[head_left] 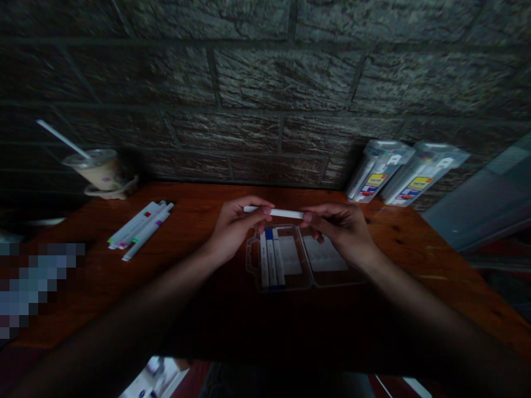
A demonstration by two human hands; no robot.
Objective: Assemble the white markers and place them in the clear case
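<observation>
Wooden table, drink cup in holder, loose white pens, open clear case, two boxes

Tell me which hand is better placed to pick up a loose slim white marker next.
Left, likely: the left hand is nearer the loose slim white markers; the right hand is farther away. Both hold another slim white marker, though.

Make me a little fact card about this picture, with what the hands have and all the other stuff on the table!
Left hand: pinching a white marker
Right hand: gripping the same marker near its other end
Open clear case: below the hands, with slim markers in its left half
Loose markers: piled on the wooden table, at left
Drink cup: far left, with a straw
Closed cases: two, at right near the wall
</observation>
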